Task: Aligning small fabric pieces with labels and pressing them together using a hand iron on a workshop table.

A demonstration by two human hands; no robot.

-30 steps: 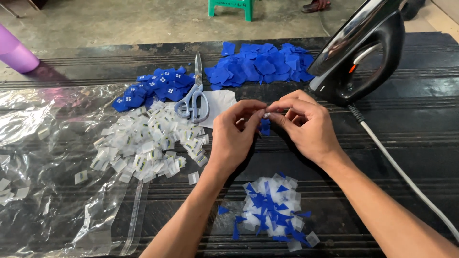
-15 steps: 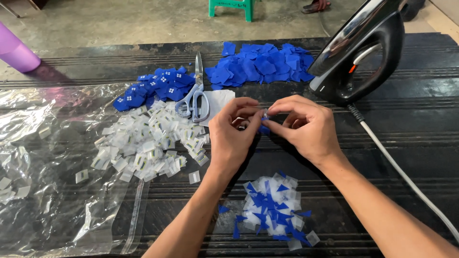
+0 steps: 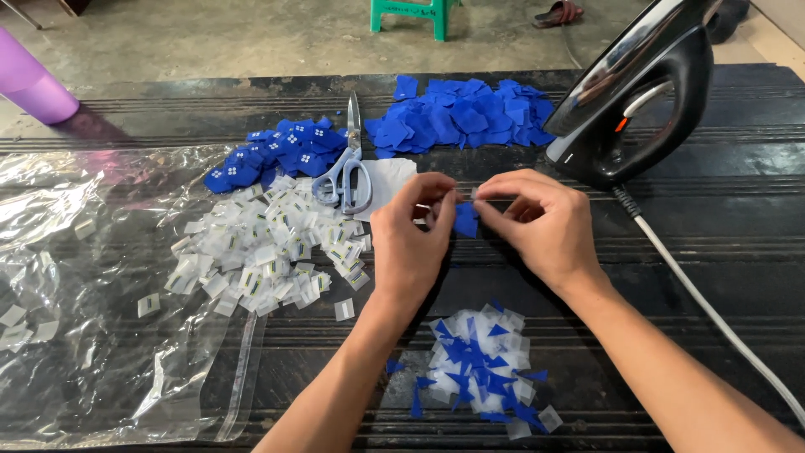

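Observation:
My left hand point(image 3: 412, 235) and my right hand point(image 3: 537, 225) meet above the dark table, fingertips pinched together on a small blue fabric square point(image 3: 465, 220) that hangs between them. Below my wrists lies a heap of clear packets with blue pieces inside point(image 3: 480, 371). A pile of small white-and-clear packets point(image 3: 268, 247) lies to the left of my left hand. Two piles of blue squares sit further back: one with white marks point(image 3: 281, 155) and a plain one point(image 3: 465, 113).
Grey-handled scissors point(image 3: 345, 172) lie on a white sheet between the blue piles. A black clothes iron point(image 3: 646, 92) stands upright at the right, its white cord point(image 3: 713, 315) trailing toward me. A clear plastic bag point(image 3: 75, 294) covers the table's left side. A purple cup point(image 3: 33, 84) stands far left.
My hands have stayed in the same spot, with the fingers shifting slightly on the blue square, which now hangs lower and more visibly between them.

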